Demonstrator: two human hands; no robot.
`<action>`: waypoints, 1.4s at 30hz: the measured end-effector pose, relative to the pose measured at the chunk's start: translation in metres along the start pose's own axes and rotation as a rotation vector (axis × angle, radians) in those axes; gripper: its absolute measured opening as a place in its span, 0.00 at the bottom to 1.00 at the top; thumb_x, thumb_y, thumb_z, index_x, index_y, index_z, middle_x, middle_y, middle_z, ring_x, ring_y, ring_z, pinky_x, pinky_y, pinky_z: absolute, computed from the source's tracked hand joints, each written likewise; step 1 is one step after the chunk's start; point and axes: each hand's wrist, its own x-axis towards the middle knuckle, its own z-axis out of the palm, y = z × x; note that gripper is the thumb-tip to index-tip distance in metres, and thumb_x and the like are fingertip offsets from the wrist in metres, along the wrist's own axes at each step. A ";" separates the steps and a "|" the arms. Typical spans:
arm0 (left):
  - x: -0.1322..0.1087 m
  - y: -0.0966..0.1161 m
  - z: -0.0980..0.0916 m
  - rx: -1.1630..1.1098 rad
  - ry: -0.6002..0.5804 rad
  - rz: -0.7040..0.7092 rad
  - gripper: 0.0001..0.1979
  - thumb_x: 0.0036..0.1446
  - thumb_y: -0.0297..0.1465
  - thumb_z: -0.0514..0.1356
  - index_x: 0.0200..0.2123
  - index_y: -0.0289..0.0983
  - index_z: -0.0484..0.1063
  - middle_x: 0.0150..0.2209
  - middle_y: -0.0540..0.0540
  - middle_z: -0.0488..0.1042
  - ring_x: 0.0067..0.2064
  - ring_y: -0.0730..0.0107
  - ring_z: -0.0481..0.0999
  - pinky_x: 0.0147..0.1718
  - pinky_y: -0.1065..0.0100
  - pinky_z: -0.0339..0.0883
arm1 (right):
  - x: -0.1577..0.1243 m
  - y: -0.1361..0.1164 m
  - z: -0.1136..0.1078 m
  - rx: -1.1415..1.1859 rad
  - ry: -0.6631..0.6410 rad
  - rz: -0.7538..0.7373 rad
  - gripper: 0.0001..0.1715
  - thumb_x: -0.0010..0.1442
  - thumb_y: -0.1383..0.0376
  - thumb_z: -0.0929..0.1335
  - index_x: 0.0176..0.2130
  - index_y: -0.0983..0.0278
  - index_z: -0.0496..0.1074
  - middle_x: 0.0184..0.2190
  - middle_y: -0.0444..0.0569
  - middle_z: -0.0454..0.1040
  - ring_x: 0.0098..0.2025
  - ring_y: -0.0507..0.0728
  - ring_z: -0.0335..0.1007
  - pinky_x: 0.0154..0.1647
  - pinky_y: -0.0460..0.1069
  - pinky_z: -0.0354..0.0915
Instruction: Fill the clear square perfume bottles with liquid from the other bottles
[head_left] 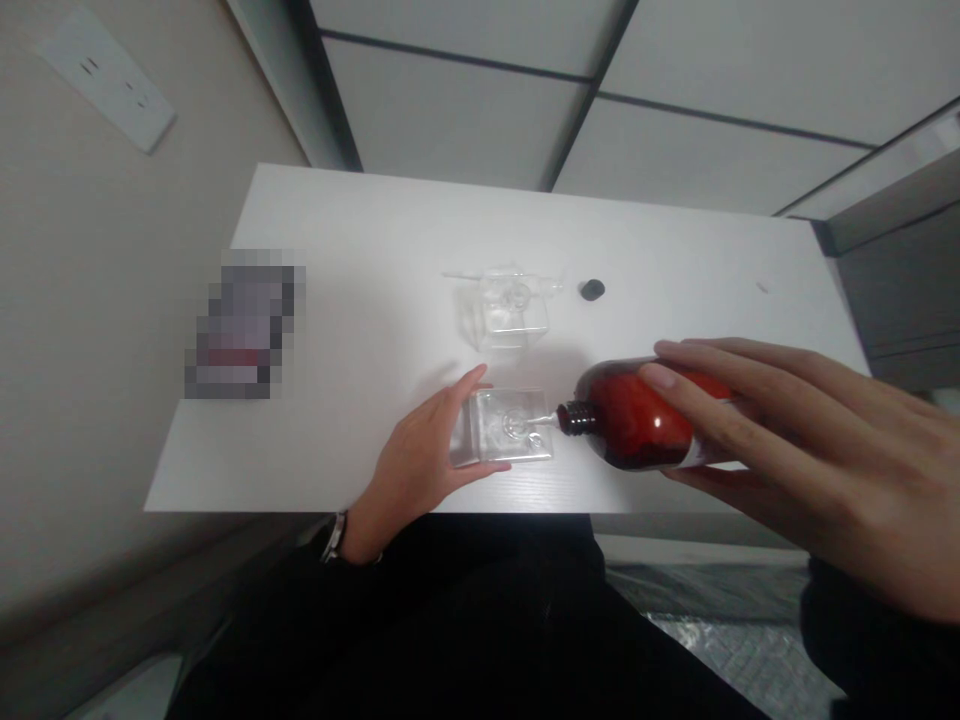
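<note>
My right hand [817, 450] is wrapped round a brown-red bottle [637, 415], which is tipped almost flat with its uncapped threaded neck pointing left. A thin clear stream runs from the neck to the round mouth of a clear square container [516, 425]. My left hand [424, 445] grips that container from the left, its thumb along the near side and fingers along the far side. Behind it lies a second clear piece [517, 305] with a round fitting, and a thin clear rod [465, 275] beside it. A small black cap [592, 290] rests to its right.
The white table [352, 250] has its near edge close to my body. A blurred-out object [244, 325] lies at its left end, and a small pale scrap [762, 287] at the right. Panelled doors [465, 110] stand behind; a wall socket [105, 75] is upper left.
</note>
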 end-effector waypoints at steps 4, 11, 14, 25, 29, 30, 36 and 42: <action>0.000 0.000 0.000 -0.001 -0.003 -0.007 0.55 0.53 0.41 0.77 0.74 0.48 0.47 0.66 0.40 0.73 0.65 0.49 0.76 0.62 0.52 0.73 | 0.001 0.001 -0.001 -0.019 0.013 -0.011 0.46 0.72 0.64 0.69 0.77 0.46 0.46 0.60 0.51 0.79 0.55 0.70 0.81 0.41 0.60 0.78; -0.001 -0.002 0.001 0.000 0.003 -0.006 0.55 0.53 0.42 0.77 0.74 0.47 0.47 0.67 0.38 0.71 0.65 0.48 0.75 0.63 0.51 0.73 | 0.001 0.003 -0.001 -0.034 -0.002 -0.015 0.43 0.73 0.61 0.67 0.77 0.44 0.45 0.60 0.49 0.79 0.56 0.68 0.80 0.41 0.59 0.78; -0.001 -0.001 0.001 0.004 0.003 -0.008 0.55 0.53 0.42 0.77 0.74 0.47 0.48 0.67 0.39 0.71 0.65 0.49 0.75 0.63 0.51 0.72 | 0.000 0.003 -0.002 -0.021 -0.018 -0.002 0.44 0.73 0.61 0.68 0.77 0.42 0.45 0.61 0.48 0.78 0.57 0.69 0.80 0.43 0.60 0.78; 0.000 0.001 -0.001 0.003 -0.016 -0.026 0.53 0.54 0.42 0.76 0.74 0.47 0.48 0.67 0.38 0.72 0.65 0.47 0.76 0.63 0.51 0.73 | 0.002 0.000 -0.009 0.014 -0.065 0.034 0.49 0.70 0.67 0.70 0.76 0.39 0.45 0.63 0.47 0.76 0.59 0.72 0.78 0.47 0.63 0.78; -0.001 0.000 0.000 0.009 -0.008 -0.018 0.54 0.53 0.42 0.76 0.74 0.46 0.48 0.68 0.38 0.71 0.65 0.48 0.76 0.63 0.51 0.73 | 0.001 0.002 -0.007 0.017 -0.073 0.029 0.49 0.70 0.68 0.70 0.76 0.40 0.45 0.64 0.47 0.76 0.59 0.72 0.78 0.48 0.63 0.78; -0.001 0.000 0.000 0.009 -0.006 -0.016 0.53 0.54 0.42 0.76 0.74 0.47 0.48 0.68 0.38 0.71 0.65 0.48 0.76 0.63 0.51 0.73 | 0.001 0.002 -0.007 0.021 -0.076 0.029 0.49 0.70 0.67 0.70 0.76 0.40 0.46 0.64 0.48 0.76 0.60 0.73 0.78 0.48 0.63 0.78; -0.001 0.000 0.000 0.003 -0.014 -0.022 0.54 0.54 0.41 0.76 0.74 0.47 0.48 0.68 0.38 0.71 0.65 0.48 0.75 0.63 0.50 0.72 | 0.000 0.002 -0.009 0.013 -0.075 0.034 0.48 0.71 0.67 0.69 0.77 0.41 0.46 0.64 0.48 0.76 0.60 0.72 0.77 0.46 0.62 0.77; -0.001 0.002 -0.001 0.001 -0.023 -0.043 0.53 0.54 0.41 0.76 0.74 0.47 0.49 0.68 0.39 0.71 0.66 0.48 0.75 0.64 0.51 0.72 | -0.002 0.004 -0.007 -0.002 -0.027 -0.022 0.44 0.72 0.66 0.68 0.77 0.48 0.49 0.63 0.53 0.76 0.58 0.75 0.78 0.44 0.64 0.77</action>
